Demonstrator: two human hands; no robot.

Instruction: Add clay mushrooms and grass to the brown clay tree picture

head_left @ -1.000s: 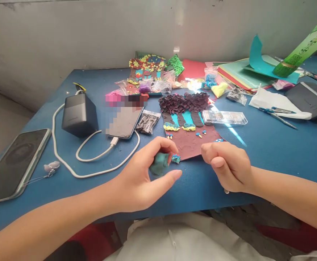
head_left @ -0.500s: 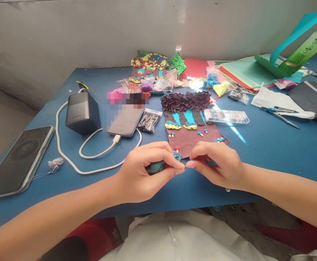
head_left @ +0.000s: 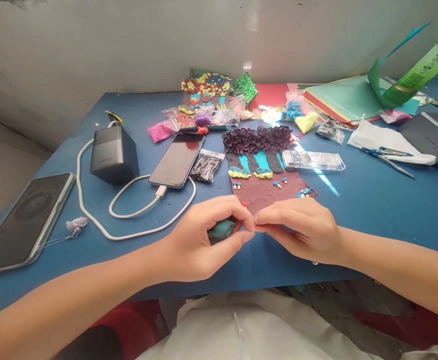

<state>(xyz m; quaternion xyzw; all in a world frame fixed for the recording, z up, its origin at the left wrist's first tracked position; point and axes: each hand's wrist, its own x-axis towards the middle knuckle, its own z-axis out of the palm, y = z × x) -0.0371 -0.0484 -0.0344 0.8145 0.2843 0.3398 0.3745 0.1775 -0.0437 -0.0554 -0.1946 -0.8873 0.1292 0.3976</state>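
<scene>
Teal clay [head_left: 221, 231] sits clasped in the left hand [head_left: 196, 245], the right hand [head_left: 304, 229] touching it, grip pressed together.

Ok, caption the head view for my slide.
Left hand cupping a rounded dark-teal clay-like lump, touching the right hand over a flat blue table, near a brown clay-like tree relief.

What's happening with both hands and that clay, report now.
Left hand: holding teal clay. Right hand: tip to tip with left. In the way: hands partly cover clay picture.
</scene>
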